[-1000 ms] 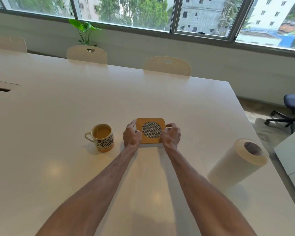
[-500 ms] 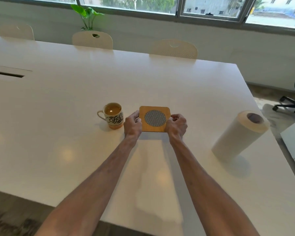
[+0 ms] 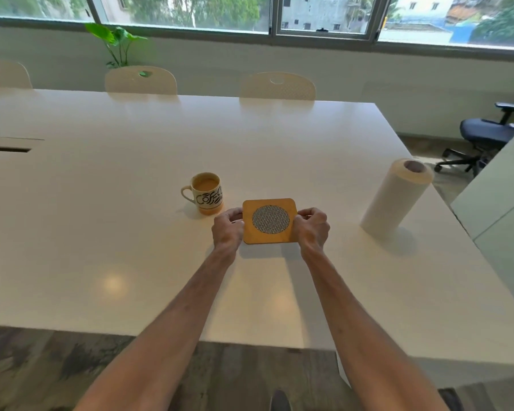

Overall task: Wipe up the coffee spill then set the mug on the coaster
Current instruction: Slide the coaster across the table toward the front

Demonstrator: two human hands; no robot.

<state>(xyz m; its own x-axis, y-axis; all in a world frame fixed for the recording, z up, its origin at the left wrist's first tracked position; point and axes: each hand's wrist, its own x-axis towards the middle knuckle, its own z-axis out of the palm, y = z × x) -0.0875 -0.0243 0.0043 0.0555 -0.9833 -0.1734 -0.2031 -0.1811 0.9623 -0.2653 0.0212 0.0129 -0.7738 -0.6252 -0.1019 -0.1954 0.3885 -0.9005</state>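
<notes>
One square wooden coaster with a round woven centre sits in the middle of the white table, pinched at its left edge by the curled fingers of the left hand and at its right edge by those of the right hand; whether it lies flat or is slightly raised cannot be told. One cream mug with black lettering and an orange base, full of light-brown coffee, stands upright just left of the coaster and beyond the left hand, its handle pointing left. One white paper towel roll stands well to the right near the table edge, three cream chair backs line the far side, and one dark office chair stands on the floor at right.
</notes>
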